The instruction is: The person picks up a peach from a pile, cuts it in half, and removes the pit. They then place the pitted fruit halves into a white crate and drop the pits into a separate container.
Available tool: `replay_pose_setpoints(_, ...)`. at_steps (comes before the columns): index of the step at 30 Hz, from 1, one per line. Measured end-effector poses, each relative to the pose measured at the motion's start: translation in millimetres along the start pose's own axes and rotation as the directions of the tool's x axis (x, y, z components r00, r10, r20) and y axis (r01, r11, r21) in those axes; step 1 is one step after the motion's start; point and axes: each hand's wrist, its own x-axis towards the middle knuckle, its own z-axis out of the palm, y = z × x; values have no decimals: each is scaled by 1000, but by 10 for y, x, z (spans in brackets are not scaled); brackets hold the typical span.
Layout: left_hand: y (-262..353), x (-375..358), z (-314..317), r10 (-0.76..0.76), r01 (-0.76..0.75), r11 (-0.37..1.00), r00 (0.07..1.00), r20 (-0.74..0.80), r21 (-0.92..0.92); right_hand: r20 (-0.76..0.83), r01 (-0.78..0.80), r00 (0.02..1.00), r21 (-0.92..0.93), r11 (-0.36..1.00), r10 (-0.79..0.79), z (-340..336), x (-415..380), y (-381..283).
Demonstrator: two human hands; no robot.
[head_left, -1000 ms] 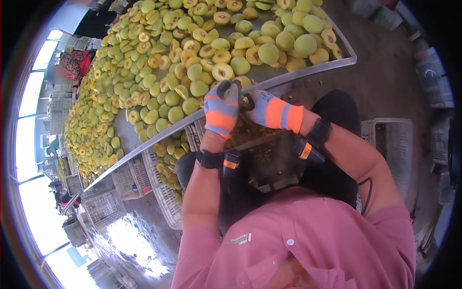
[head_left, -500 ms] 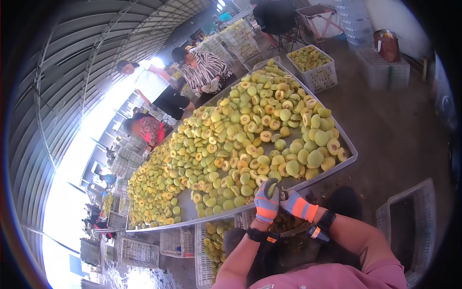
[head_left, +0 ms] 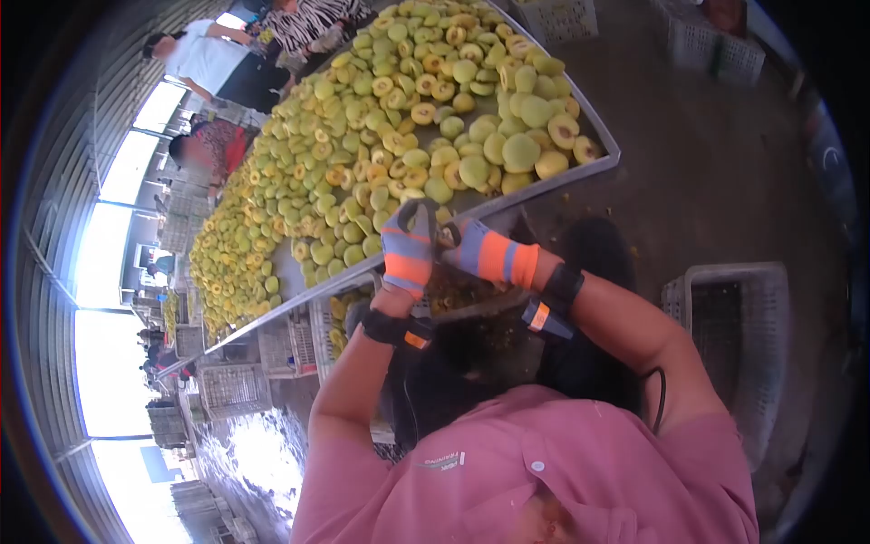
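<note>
1. Fruit [head_left: 422, 113]: heaped thickly across the worktop [head_left: 288, 270]. Skins pale green to yellow; round, smooth. Many pieces cut in halves, yellow flesh up, brownish centres visible. Larger, whole-looking ones gather toward the worktop's near right corner; smaller, yellower pieces crowd its left end.
2. Left hand [head_left: 405, 249]: at the worktop's near edge, in a grey-and-orange glove with dark fingertips. Fingers curled into a loop; whether they grasp a piece cannot be told.
3. Right hand [head_left: 485, 251]: just beside the left, also at the worktop's near edge, matching glove. Fingers bent inward round something dark, too small to identify; grip cannot be told.
4. Worktop: grey, metal-looking, bare in patches among the fruit; raised pale rim [head_left: 580, 170] along the near side.
5. Below the worktop's near edge, left of the hands: white crate [head_left: 324, 340] with more fruit. Further left, a mesh crate [head_left: 236, 390].
6. Right of the worktop, nearer the wearer: large pale crate [head_left: 761, 408] on a brownish-grey floor [head_left: 671, 190]. Beyond the worktop's far end: another crate [head_left: 564, 23].
7. Along the worktop's far left side: persons in a white top [head_left: 201, 59], a striped top [head_left: 308, 25] and a patterned top with red [head_left: 213, 150].
8. Behind them: ribbed roof [head_left: 63, 181], bright openings [head_left: 113, 363].
</note>
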Motion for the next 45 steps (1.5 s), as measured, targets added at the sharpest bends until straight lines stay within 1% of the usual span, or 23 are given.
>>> replay_pose_setpoints(2,-99,-36,4,-38,33,994,998,-45,-103,27,-102,994,-8,995,102,-11,75,10)
replay_pose_setpoints(4,-216,-17,-41,-34,30,984,999,-21,-177,51,-172,984,-22,985,173,106,205,170)
replay_pose_setpoints(5,-277,9,-79,-16,14,977,1000,-11,-213,27,-175,984,-100,979,179,158,244,236)
replay_pose_setpoints(6,-337,44,-100,-75,78,959,997,22,-274,-5,-173,984,-185,967,176,152,294,264)
replay_pose_setpoints(9,-670,128,-129,220,-215,974,973,69,-72,-94,-179,984,-422,889,153,182,321,335)
replay_pose_setpoints(11,-920,144,-130,249,-239,967,960,131,-85,-156,-215,975,-527,822,156,217,310,222)
replay_pose_setpoints(14,-1075,186,-103,130,-98,981,973,190,-169,-147,-256,966,-634,730,211,232,349,129)
replay_pose_setpoints(17,-1199,178,-76,-90,113,919,993,78,-377,-186,-301,953,-630,716,237,352,467,195)
replay_pose_setpoints(19,-1185,211,-94,-226,231,849,972,68,-476,-204,-320,948,-584,746,246,450,544,296)
replay_pose_setpoints(21,-1149,246,-151,-339,365,791,929,146,-490,-204,-315,948,-509,801,244,534,583,467)
replay_pose_setpoints(24,-1020,195,-92,-414,373,751,909,51,-545,-175,-304,951,-371,878,255,587,632,587)
replay_pose_setpoints(27,-994,143,-170,-258,265,895,964,68,-358,-141,-364,931,-316,876,336,528,613,362)
replay_pose_setpoints(29,-992,132,-227,-79,86,974,996,39,-210,-146,-382,924,-283,880,354,492,536,181)
replay_pose_setpoints(30,-996,130,-251,12,-7,991,999,40,-132,-53,-303,952,-266,915,300,451,549,261)
replay_pose_setpoints(31,-1001,134,-271,38,-32,991,998,41,-132,37,-225,970,-240,944,240,399,594,329)
replay_pose_setpoints(33,-1018,109,-315,88,-81,989,995,52,-126,142,-187,967,-181,966,214,400,568,361)
replay_pose_setpoints(36,-1010,91,-325,100,-96,972,995,5,-214,199,-252,939,-155,955,281,383,562,247)
replay_pose_setpoints(37,-994,79,-327,43,-39,967,999,10,-252,216,-248,936,-155,956,278,394,588,260)
replay_pose_setpoints(39,-957,37,-332,-76,77,942,997,18,-326,156,-326,924,-155,932,349,457,590,245)
replay_pose_setpoints(41,-959,12,-302,-95,83,937,995,-19,-340,-10,-481,875,-127,868,484,548,552,-12)
replay_pose_setpoints(42,-967,14,-295,-104,85,934,994,-36,-347,-16,-468,882,-156,870,472,562,561,-13)
replay_pose_setpoints(44,-1087,17,-265,25,-46,975,995,-98,-220,-26,-446,892,-213,869,451,583,552,-4)
replay_pose_setpoints(45,-1076,28,-266,92,-110,982,988,-122,-152,40,-454,887,-104,885,460,563,549,16)
